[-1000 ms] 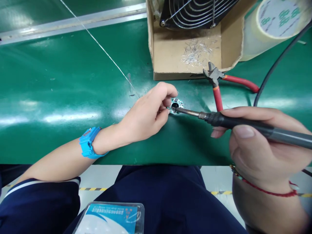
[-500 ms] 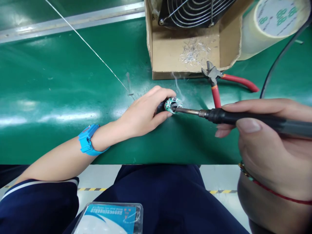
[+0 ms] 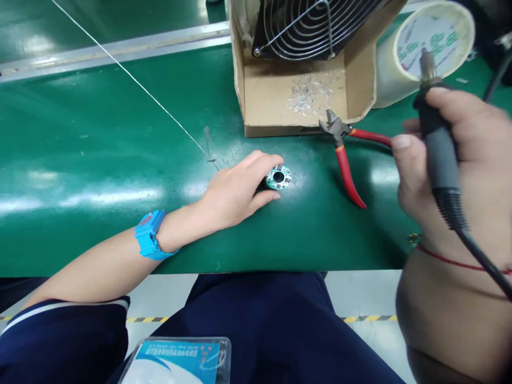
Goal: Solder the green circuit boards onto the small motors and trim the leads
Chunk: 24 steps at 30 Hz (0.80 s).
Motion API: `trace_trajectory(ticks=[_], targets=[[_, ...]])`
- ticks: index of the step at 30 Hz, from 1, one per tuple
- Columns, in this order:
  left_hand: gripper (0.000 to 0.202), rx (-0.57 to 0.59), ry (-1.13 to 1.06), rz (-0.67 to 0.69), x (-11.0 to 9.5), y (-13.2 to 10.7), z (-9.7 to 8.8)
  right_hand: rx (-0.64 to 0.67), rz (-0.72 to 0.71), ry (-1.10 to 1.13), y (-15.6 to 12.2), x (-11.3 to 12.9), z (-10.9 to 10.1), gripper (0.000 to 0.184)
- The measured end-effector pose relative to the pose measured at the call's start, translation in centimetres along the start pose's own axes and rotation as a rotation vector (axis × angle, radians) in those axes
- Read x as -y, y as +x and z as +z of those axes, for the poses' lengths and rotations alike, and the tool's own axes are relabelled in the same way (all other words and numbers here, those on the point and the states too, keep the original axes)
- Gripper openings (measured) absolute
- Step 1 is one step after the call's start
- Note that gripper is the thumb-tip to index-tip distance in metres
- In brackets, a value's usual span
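Where left hand curls — circuit board.

Ring-shaped green circuit board, dark-centred; grey-black soldering iron well apart, tip forward

Left forearm slanting inward, left hand cupped, right hand curled, blurred

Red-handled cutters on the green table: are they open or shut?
Open: the cutters lie with their red handles spread apart, and a gap shows between their jaw tips.
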<state>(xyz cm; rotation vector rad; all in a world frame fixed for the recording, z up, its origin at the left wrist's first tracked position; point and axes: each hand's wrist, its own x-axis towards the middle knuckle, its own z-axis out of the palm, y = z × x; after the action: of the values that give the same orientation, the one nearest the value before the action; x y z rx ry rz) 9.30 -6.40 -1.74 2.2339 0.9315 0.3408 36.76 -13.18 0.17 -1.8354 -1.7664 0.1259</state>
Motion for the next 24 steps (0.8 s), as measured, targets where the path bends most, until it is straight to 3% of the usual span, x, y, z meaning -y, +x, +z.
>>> trace_trajectory(ticks=[3, 5, 6, 8, 10, 15, 20, 24], targets=[[0.042, -0.013, -0.082, 0.019, 0.2, 0.0, 0.1, -0.142, -0.01, 0.109, -0.5, -1.2, 1.3, 0.044], [0.047, -0.008, -0.174, 0.03, 0.2, -0.1, -0.1, -0.102, -0.031, 0.142, -1.2, -2.2, 2.4, 0.051], [0.049, -0.003, -0.221, 0.031, 0.2, -0.2, -0.2, -0.049, -0.057, 0.141, -1.5, -2.7, 2.9, 0.063], [0.05, 0.009, -0.31, 0.031, 0.2, -0.3, -0.4, 0.029, -0.114, 0.053, -1.9, -3.6, 3.6, 0.105], [0.05, 0.018, -0.381, 0.031, 0.1, -0.4, -0.5, 0.068, -0.097, -0.055, -1.9, -4.0, 4.0, 0.116], [0.041, 0.002, -0.381, 0.027, -0.1, -0.6, -0.5, 0.066, 0.049, -0.161, -2.8, -2.9, 3.4, 0.059], [0.036, -0.071, -0.207, 0.071, -0.5, -0.6, -0.5, 0.1, -0.156, -0.033, -4.9, -0.7, 2.1, 0.051], [0.036, -0.085, -0.104, 0.071, -0.7, -0.7, -0.5, 0.221, -0.267, 0.035, -4.8, 0.6, 1.2, 0.05]])
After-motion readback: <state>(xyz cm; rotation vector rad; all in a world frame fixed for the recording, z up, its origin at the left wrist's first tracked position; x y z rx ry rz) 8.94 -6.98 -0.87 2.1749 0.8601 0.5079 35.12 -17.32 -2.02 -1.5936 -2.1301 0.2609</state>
